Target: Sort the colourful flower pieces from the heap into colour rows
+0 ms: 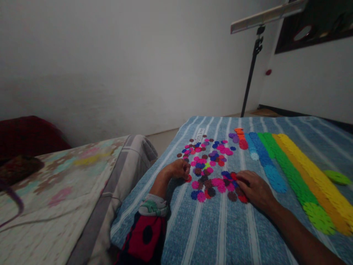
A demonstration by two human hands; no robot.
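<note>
A loose heap of small flower-shaped plastic discs (pixel 211 162) in pink, blue, purple, red and brown lies on a blue striped cloth (pixel 220 228). My left hand (pixel 178 170) rests curled at the heap's left edge, its fingers closed beside a red disc (pixel 189 179); what it holds, if anything, is hidden. My right hand (pixel 255 188) lies palm down over the heap's near right side, fingertips on red and dark discs. To the right, sorted discs form long colour rows: orange-red (pixel 241 139), blue (pixel 266 162), green (pixel 292 176), yellow (pixel 317 176).
A lime disc pile (pixel 337 177) sits far right on the cloth. A second bed with a patterned sheet (pixel 63 191) stands to the left, with a gap of floor between. A light on a black stand (pixel 252 70) rises behind the cloth, against white walls.
</note>
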